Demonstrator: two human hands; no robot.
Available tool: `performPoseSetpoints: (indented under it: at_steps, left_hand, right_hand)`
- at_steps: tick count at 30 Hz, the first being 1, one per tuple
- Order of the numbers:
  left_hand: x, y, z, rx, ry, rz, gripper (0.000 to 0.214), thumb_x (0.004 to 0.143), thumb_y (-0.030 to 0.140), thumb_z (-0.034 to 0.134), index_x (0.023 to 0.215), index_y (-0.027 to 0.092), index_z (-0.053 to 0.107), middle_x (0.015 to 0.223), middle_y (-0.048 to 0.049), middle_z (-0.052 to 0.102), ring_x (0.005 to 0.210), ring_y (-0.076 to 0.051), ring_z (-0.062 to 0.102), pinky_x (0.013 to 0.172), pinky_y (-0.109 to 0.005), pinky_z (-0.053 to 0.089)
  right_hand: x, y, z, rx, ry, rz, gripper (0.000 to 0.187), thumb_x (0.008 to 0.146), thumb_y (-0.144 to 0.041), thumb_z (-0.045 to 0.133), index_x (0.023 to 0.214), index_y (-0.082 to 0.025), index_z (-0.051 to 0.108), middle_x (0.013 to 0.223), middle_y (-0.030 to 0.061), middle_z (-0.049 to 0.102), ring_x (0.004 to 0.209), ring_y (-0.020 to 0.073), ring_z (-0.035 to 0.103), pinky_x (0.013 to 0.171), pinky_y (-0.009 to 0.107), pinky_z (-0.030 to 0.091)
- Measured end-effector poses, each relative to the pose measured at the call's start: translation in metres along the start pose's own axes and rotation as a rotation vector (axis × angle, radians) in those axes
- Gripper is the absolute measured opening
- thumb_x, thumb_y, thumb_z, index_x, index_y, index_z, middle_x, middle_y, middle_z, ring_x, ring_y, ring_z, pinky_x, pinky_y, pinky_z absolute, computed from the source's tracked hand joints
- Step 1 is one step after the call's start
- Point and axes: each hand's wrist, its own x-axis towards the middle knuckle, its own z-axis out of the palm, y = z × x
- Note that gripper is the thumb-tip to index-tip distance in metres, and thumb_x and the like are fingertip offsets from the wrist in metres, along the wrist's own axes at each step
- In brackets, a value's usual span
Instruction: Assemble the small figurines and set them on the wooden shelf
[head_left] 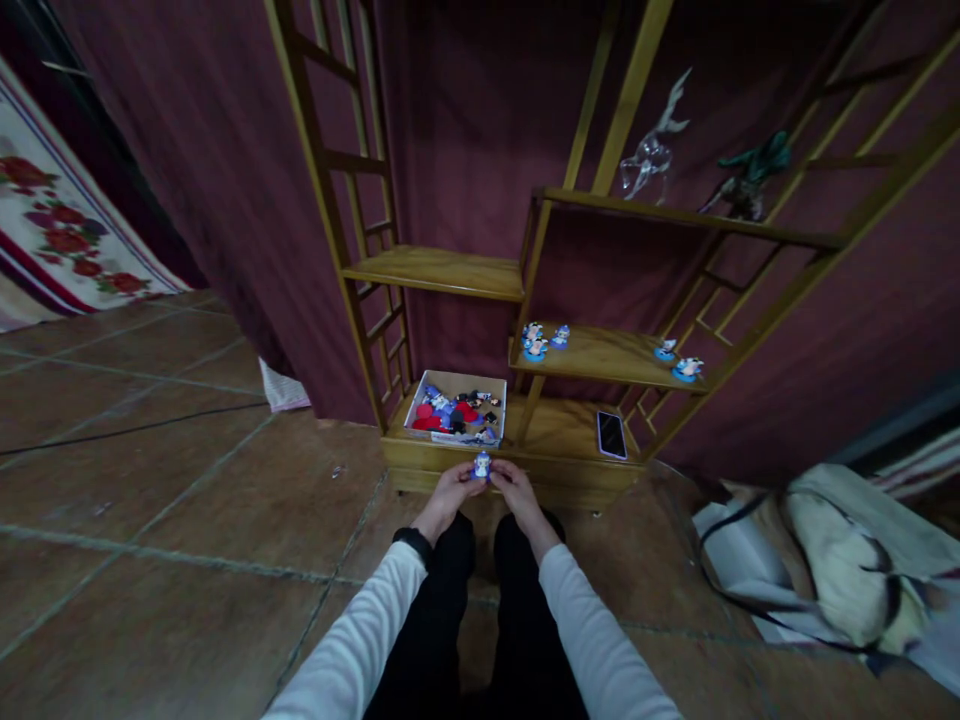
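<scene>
A small purple-and-white figurine [481,465] is held upright between the fingertips of both hands, in front of the lowest shelf. My left hand [454,488] grips it from the left side, and my right hand [514,484] from the right. Just beyond them a shallow cardboard box [468,383] rests on the bottom shelf, with red, black and purple figurine pieces jumbled inside. On the shelf above and to the right stand several small figurines: a purple one [560,336], a blue-based group [534,345] and another blue-based one [688,369] near the right end.
The wooden shelf unit [435,268] spans the front. A phone [611,435] lies on its bottom shelf. Higher up stand a clear glass ornament [651,150] and a dark green statue [750,180]. Bags [832,560] lie on the floor at right; a cable [142,428] crosses the tiles at left.
</scene>
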Motion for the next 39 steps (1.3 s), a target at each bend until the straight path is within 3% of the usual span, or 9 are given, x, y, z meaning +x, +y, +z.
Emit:
performPoseSetpoints:
  at_steps: [6, 11, 22, 27, 32, 39]
  left_hand:
    - [-0.009, 0.012, 0.012, -0.148, -0.065, -0.118, 0.024, 0.067, 0.016, 0.073, 0.089, 0.01, 0.067, 0.093, -0.011, 0.069, 0.085, -0.016, 0.066, 0.088, -0.033, 0.049]
    - [-0.007, 0.01, 0.018, -0.181, 0.052, -0.197, 0.011, 0.072, 0.015, 0.069, 0.082, 0.011, 0.065, 0.081, -0.0093, 0.07, 0.072, -0.015, 0.068, 0.077, -0.029, 0.055]
    - [-0.019, 0.014, 0.033, -0.177, 0.111, -0.226, 0.014, 0.072, 0.007, 0.065, 0.082, 0.016, 0.063, 0.079, -0.0041, 0.071, 0.077, -0.02, 0.069, 0.069, -0.025, 0.057]
    - [-0.028, 0.015, 0.031, -0.271, 0.108, -0.216, 0.017, 0.073, 0.003, 0.061, 0.083, 0.017, 0.063, 0.086, -0.0023, 0.071, 0.087, -0.021, 0.068, 0.074, -0.025, 0.058]
    - [-0.024, 0.008, 0.034, -0.28, 0.125, -0.236, 0.018, 0.07, 0.0, 0.062, 0.082, 0.014, 0.063, 0.083, -0.0036, 0.071, 0.082, -0.02, 0.069, 0.074, -0.025, 0.057]
    - [-0.019, -0.002, 0.046, -0.298, 0.235, -0.227, 0.023, 0.067, -0.005, 0.062, 0.083, 0.011, 0.062, 0.082, -0.0071, 0.07, 0.077, -0.02, 0.069, 0.079, -0.028, 0.056]
  right_hand:
    - [-0.005, -0.007, -0.006, 0.024, -0.049, 0.033, 0.033, 0.064, -0.043, 0.066, 0.088, -0.02, 0.069, 0.09, 0.0045, 0.07, 0.09, 0.0211, 0.062, 0.086, 0.039, 0.046]
    - [-0.009, -0.012, -0.012, 0.013, 0.014, 0.043, 0.028, 0.064, -0.046, 0.067, 0.077, -0.021, 0.071, 0.078, 0.0032, 0.069, 0.081, 0.0233, 0.063, 0.076, 0.039, 0.049]
    - [-0.015, -0.032, -0.012, 0.202, 0.072, 0.148, 0.031, 0.047, -0.042, 0.076, 0.064, -0.018, 0.068, 0.057, -0.0022, 0.06, 0.051, 0.0125, 0.053, 0.059, 0.029, 0.045]
    - [-0.017, -0.033, -0.008, 0.193, 0.073, 0.095, 0.023, 0.051, -0.037, 0.075, 0.064, -0.019, 0.068, 0.058, -0.0029, 0.059, 0.052, 0.0121, 0.052, 0.058, 0.027, 0.043]
    - [-0.021, -0.029, -0.012, 0.211, 0.07, 0.104, 0.023, 0.055, -0.04, 0.073, 0.063, -0.02, 0.067, 0.057, -0.0026, 0.057, 0.055, 0.0138, 0.053, 0.061, 0.028, 0.043]
    - [-0.026, -0.023, -0.023, 0.234, 0.077, 0.036, 0.023, 0.061, -0.041, 0.069, 0.069, -0.019, 0.067, 0.069, 0.0001, 0.062, 0.069, 0.0172, 0.056, 0.069, 0.028, 0.043]
